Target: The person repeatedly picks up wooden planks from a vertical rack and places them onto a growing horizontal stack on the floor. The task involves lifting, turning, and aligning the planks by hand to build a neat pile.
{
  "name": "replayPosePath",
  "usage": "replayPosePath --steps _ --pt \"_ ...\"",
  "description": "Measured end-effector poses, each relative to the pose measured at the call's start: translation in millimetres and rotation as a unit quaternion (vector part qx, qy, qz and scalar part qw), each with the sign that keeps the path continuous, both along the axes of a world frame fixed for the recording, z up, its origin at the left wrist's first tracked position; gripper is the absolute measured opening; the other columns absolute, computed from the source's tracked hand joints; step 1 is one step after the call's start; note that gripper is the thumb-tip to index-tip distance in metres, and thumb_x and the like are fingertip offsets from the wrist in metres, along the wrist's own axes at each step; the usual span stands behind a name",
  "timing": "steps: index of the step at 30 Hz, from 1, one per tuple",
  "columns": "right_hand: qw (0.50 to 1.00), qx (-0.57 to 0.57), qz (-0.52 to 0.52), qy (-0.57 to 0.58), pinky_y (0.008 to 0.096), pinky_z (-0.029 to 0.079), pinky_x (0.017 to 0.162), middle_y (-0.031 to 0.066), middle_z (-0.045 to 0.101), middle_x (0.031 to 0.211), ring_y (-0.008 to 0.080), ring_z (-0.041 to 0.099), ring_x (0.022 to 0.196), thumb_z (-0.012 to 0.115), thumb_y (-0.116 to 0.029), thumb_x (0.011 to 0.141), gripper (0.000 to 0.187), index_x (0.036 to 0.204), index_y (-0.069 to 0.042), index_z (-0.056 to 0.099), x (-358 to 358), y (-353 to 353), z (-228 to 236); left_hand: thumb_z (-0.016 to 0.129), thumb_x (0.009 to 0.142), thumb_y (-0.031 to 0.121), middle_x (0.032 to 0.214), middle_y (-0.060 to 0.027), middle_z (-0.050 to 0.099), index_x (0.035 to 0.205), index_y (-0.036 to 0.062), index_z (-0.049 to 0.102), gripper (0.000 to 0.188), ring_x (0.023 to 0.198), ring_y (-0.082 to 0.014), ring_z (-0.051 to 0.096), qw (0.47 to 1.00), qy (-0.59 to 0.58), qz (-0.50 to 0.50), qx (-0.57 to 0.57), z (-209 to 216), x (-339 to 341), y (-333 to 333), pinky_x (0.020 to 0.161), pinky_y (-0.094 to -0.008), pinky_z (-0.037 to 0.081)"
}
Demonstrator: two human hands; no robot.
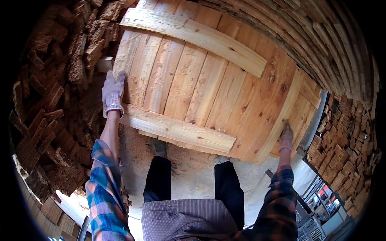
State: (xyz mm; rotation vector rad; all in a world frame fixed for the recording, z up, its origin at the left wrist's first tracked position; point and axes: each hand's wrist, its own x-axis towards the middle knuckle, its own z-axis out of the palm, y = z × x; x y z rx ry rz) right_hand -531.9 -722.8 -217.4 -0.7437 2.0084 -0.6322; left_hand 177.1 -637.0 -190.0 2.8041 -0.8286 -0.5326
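Observation:
A large plank panel (193, 76) made of side-by-side wooden boards spreads out in front of me, with sawdust on its surface. Pale battens lie across it: a far one (197, 34), a near one (177, 127) and a slanting one (283, 114) at the right. My left hand (112, 92), in a light work glove, is closed on the panel's left edge, thumb and fingers around it. My right hand (286, 137), gloved too, grips beside the right batten; the undersides of its fingers are hidden.
Stacked rough wood pieces (52, 100) rise close on the left. Long boards (317, 36) are piled at the far right, above a heap of short offcuts (341, 148). Sawdust lies on the concrete floor (193, 176) around my feet. A metal rack (315, 225) stands lower right.

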Motion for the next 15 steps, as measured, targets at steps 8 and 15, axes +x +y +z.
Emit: replayPosePath --steps 8,15 --pt "0.997 -0.049 0.019 0.063 0.0301 0.050 0.082 0.0213 0.056 0.118 0.0237 0.059 0.102 0.059 -0.024 0.090 0.052 0.124 0.012 0.042 51 12 -3 0.054 0.082 0.060 0.129 -0.0256 0.048 0.135 0.0030 0.039 0.079 0.116 -0.0396 0.049 0.996 -0.068 -0.005 0.050 -4 -28 -14 0.095 -0.0432 0.043" --pt "0.793 -0.108 0.428 0.421 0.0428 0.046 0.091 0.0262 0.049 0.123 0.0398 0.052 0.111 0.071 -0.038 0.074 0.080 0.136 0.000 0.036 153 -47 71 0.050 0.081 0.065 0.131 -0.0193 0.046 0.139 0.0057 0.034 0.085 0.117 -0.0338 0.048 0.973 -0.122 -0.128 -0.148 7 -71 18 0.100 -0.0390 0.040"
